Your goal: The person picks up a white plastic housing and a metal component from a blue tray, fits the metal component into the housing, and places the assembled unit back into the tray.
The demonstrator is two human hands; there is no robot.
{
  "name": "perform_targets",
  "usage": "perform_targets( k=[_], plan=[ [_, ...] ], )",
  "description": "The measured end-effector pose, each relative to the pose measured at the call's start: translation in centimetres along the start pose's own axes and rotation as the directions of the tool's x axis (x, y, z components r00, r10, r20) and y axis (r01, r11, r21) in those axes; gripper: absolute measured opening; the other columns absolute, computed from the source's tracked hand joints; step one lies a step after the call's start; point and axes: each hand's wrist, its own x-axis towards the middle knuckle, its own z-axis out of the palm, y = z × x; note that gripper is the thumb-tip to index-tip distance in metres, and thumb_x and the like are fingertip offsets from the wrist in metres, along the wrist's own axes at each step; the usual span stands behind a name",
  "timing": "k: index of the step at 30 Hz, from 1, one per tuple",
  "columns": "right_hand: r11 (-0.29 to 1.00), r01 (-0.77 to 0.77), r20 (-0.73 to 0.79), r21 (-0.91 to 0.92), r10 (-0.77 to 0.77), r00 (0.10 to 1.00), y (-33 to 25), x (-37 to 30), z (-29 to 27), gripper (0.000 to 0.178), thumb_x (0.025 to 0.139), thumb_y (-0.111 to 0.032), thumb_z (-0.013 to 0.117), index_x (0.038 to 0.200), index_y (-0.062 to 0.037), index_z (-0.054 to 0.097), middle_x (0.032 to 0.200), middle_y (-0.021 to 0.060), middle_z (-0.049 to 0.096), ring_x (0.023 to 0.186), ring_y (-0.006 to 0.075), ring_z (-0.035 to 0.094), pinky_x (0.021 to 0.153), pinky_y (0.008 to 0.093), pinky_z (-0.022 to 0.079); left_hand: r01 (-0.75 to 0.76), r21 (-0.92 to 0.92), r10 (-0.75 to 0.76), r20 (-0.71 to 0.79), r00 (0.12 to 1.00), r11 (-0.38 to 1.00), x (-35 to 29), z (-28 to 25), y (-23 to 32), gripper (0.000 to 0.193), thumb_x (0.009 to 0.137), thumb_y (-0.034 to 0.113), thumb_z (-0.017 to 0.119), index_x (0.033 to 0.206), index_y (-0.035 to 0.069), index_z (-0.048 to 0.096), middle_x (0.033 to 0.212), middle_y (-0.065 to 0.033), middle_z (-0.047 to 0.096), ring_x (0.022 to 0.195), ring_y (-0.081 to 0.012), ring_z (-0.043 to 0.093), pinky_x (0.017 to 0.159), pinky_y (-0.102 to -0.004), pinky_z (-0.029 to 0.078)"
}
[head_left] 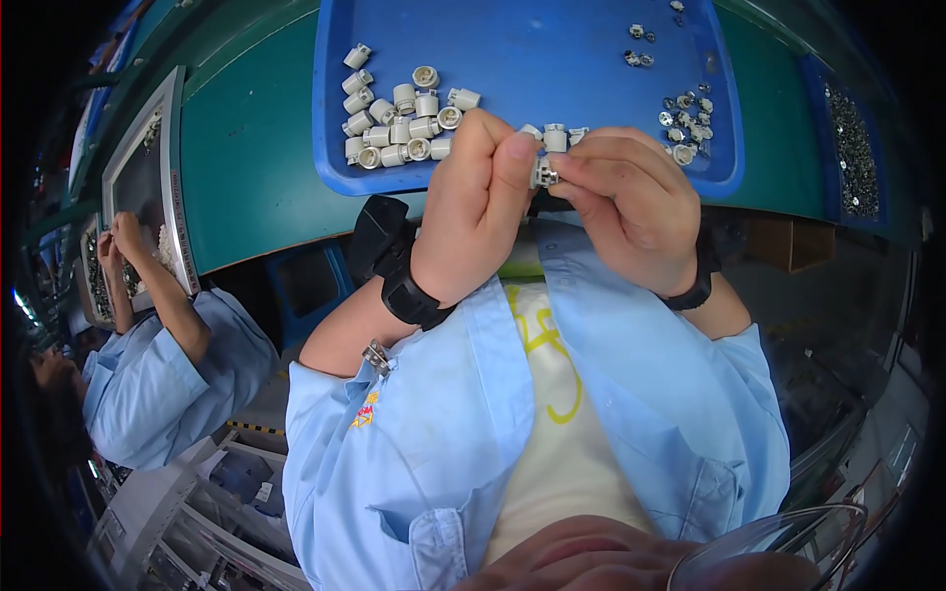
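Note:
My left hand [473,202] is closed, its thumb and index finger pinching a small white cylindrical fitting [538,175] just over the tray's near edge. My right hand [631,192] is closed too, with fingertips and thumb pressed to the shiny metal piece [549,175] at the end of that fitting. Fingers hide most of both parts. Behind the hands, another white fitting [555,138] stands in the blue tray [532,59]. Many more white fittings [404,128] are grouped at the tray's left, some upright, others on their sides.
Small metal parts [690,118] lie scattered along the tray's right side. A blue bin [855,148] of metal pieces stands farther right on the green table [256,148]. At left, a co-worker in a light blue shirt [177,374] works beside a grey-framed tray [175,197].

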Motion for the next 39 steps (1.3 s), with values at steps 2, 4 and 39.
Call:
perform_targets(
  k=[2, 4, 39],
  plan=[
    [1.0, -0.023, 0.007, 0.009, 0.023, 1.0, 0.0, -0.1, -0.1, 0.024, 0.064, 0.006, 0.066, 0.087, 0.0002, 0.06, 0.079, 0.0103, 0.059, 0.07, 0.0236, 0.057, 0.061, 0.0291, 0.046, -0.074, 0.066, 0.073, 0.018, 0.997, 0.995, 0.0, 0.0, -0.2, 0.02, 0.093, 0.021, 0.039, 0.081, 0.005, 0.038, 0.059, 0.0015, 0.042, 0.05, -0.0031, 0.038, 0.046, -0.0181, 0.034],
    [0.998, -0.05, 0.0, 0.046, 0.05, 0.999, 0.0, -0.1, 0.0, 0.023, 0.065, 0.006, 0.066, 0.087, 0.0002, 0.06, 0.079, 0.0101, 0.059, 0.071, 0.0234, 0.057, 0.062, 0.0291, 0.046, -0.112, 0.1, 0.11, 0.028, 0.994, 0.989, 0.0, 0.0, -0.2, 0.02, 0.093, 0.021, 0.039, 0.081, 0.005, 0.038, 0.058, 0.0014, 0.042, 0.05, -0.0031, 0.038, 0.046, -0.0182, 0.034],
    [0.998, -0.013, 0.01, 0.066, 0.012, 1.0, 0.0, -0.1, 0.7, 0.024, 0.066, 0.005, 0.066, 0.088, 0.0015, 0.058, 0.078, 0.0094, 0.058, 0.069, 0.0246, 0.057, 0.063, 0.031, 0.046, -0.067, 0.088, 0.068, -0.01, 0.998, 0.994, -0.2, -0.5, -0.2, 0.02, 0.093, 0.02, 0.041, 0.079, 0.005, 0.038, 0.058, 0.0018, 0.041, 0.05, -0.0026, 0.037, 0.045, -0.0189, 0.033]
  ],
)
